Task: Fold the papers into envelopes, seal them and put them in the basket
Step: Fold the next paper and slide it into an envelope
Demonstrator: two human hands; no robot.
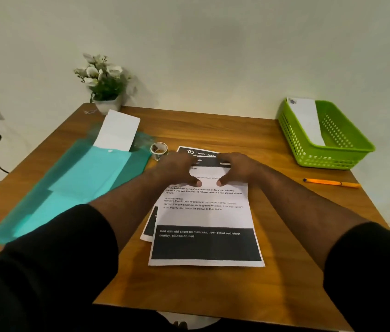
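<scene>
Papers [204, 219] under both hands' grip, L [179, 167] + R [237, 167]

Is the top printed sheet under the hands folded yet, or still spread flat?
Still spread flat: the top sheet lies full length on the table, no crease visible, with the left hand and right hand on its far end.

At the frame's centre, the left hand [177, 170] and right hand [237, 168] rest flat on the printed paper [203, 212], the green basket [333, 154] with one folded envelope [307, 121] standing upper right.
</scene>
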